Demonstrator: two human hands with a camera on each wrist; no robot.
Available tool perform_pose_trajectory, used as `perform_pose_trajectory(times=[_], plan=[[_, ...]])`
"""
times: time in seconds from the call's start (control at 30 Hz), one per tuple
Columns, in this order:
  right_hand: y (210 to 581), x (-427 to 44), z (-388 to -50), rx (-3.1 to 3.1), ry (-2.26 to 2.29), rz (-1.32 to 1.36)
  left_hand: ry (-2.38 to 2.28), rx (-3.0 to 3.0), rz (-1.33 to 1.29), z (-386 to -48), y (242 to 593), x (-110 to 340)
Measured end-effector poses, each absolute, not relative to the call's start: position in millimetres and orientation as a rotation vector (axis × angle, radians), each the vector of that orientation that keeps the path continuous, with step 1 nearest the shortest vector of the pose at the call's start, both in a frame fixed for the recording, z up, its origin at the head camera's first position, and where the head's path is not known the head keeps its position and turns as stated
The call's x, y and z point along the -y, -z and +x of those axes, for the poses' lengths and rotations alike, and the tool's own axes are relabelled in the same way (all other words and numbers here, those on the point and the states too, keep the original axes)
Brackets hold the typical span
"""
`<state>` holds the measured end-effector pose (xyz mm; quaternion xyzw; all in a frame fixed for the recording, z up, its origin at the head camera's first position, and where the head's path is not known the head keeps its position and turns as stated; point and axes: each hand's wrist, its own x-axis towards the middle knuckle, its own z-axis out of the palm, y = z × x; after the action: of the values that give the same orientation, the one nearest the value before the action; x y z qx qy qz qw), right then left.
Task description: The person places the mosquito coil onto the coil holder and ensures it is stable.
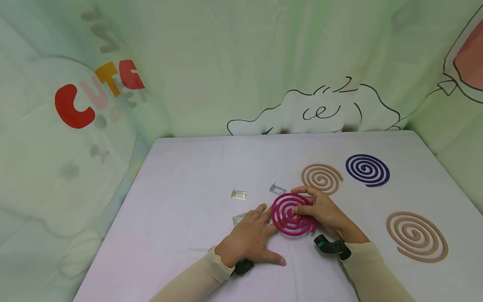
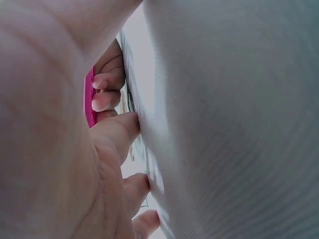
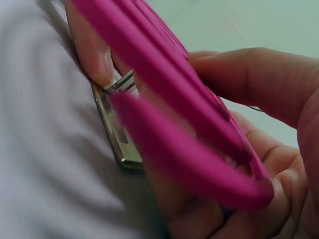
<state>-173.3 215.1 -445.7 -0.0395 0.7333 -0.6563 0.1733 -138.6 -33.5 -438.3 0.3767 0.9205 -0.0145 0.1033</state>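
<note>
A pink mosquito coil (image 1: 289, 214) is held up by my right hand (image 1: 320, 209), thumb on its upper face and fingers curled beneath. My left hand (image 1: 250, 237) rests on the table with fingers spread, its index finger partly behind the coil. A silvery metal coil stand (image 1: 238, 219) lies beside its outer fingers, partly covered. In the right wrist view another metal stand (image 3: 130, 160) lies under the coil, and a fingertip touches it. Two more stands lie farther back: a gold one (image 1: 239, 194) and a silver one (image 1: 278, 189).
A tan coil (image 1: 321, 178) lies behind my right hand, a dark purple coil (image 1: 366, 168) at the back right. Another tan coil (image 1: 416, 235) is at the right. The table (image 1: 170, 218) has a pale cloth; a printed curtain (image 1: 226, 63) hangs behind.
</note>
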Motion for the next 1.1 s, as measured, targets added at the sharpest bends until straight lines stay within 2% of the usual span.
perform_pose_trajectory(times=[1.1], plan=[[446.4, -215.3, -175.5, -1.993, 1.988, -0.106, 0.056, -2.723, 1.112, -138.3, 439.6, 34.2]])
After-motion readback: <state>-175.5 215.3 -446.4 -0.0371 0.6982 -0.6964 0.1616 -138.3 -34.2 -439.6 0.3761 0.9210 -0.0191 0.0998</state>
